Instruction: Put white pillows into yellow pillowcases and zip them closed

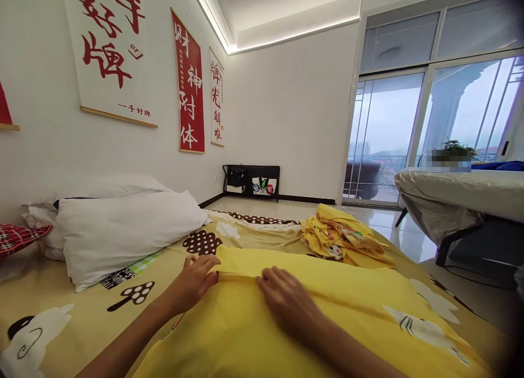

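A yellow pillowcase (352, 296) printed with a white whiskered animal face lies spread in front of me. A raised fold runs along its far side. At its far left corner, my left hand (198, 280) pinches the edge, thumb and fingers together. Farther right, my right hand (289, 299) rests on the same fold with curled fingers gripping the cloth; it is slightly blurred and its fingertips are partly hidden. Whether anything is inside the pillowcase I cannot tell.
Beneath is a patterned bedsheet (135, 323). White pillows (126, 233) lie on the left, beside a red plaid cloth (20, 239). A crumpled yellow cloth (344, 236) sits at the far right. Beyond are a black rack (273, 176) and a covered table (462, 198).
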Demonstrator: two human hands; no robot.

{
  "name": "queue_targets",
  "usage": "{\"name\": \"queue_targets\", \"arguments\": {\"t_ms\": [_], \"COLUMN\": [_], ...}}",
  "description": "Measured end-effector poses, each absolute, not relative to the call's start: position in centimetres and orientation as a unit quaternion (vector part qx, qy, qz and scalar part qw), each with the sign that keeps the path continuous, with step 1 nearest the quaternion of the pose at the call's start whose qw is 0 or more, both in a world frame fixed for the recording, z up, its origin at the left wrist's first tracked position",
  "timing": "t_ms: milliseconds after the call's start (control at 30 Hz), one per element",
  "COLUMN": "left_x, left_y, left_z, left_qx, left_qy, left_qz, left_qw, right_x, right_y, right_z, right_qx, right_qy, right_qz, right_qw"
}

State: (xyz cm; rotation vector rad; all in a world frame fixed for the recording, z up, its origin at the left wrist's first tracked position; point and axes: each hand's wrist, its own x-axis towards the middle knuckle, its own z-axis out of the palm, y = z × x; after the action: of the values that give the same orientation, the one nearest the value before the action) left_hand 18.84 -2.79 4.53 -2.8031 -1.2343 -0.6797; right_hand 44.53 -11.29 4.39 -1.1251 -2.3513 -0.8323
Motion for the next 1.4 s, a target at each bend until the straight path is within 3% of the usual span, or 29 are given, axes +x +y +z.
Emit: {"name": "queue_targets", "arguments": {"t_ms": [133,500,567,667,867,933,1100,1233,1400], "left_x": [19.0,21.0,20.9,20.8,22.5,25.2,34.2,38.0,38.0], "left_y": [-2.9,0.7,0.8,1.3,0.0,-1.5,-3.2,-1.5,-0.6], "left_z": [3.1,1.2,1.1,0.5,1.2,3.2,7.2,3.4,-1.1], "left_qx": [-0.885,-0.812,-0.825,-0.867,-0.845,-0.846,-0.891,-0.858,-0.848], "left_qy": [-0.337,-0.302,-0.326,-0.366,-0.491,-0.481,-0.372,-0.468,-0.486], "left_qz": [-0.262,-0.263,-0.243,-0.213,-0.207,-0.230,-0.262,-0.206,-0.202], "left_qw": [-0.185,-0.425,-0.392,-0.263,-0.043,-0.003,0.013,-0.035,-0.060], "right_x": [52.4,69.7,71.2,72.5,73.2,71.7,64.0,59.7,59.1], "right_y": [-14.5,-22.7,-23.2,-23.5,-24.1,-23.1,-17.5,-13.8,-13.3], "right_z": [3.5,-0.1,-1.0,-1.9,-0.5,2.1,7.0,2.8,-1.8], "right_qx": [-0.461,-0.700,-0.709,-0.722,-0.784,-0.785,-0.743,-0.777,-0.780], "right_qy": [-0.792,-0.634,-0.619,-0.607,-0.557,-0.539,-0.582,-0.589,-0.586], "right_qz": [-0.300,-0.089,-0.082,-0.088,-0.212,-0.254,-0.214,-0.093,-0.068], "right_qw": [0.265,0.316,0.328,0.320,0.173,0.170,0.252,0.205,0.208]}}
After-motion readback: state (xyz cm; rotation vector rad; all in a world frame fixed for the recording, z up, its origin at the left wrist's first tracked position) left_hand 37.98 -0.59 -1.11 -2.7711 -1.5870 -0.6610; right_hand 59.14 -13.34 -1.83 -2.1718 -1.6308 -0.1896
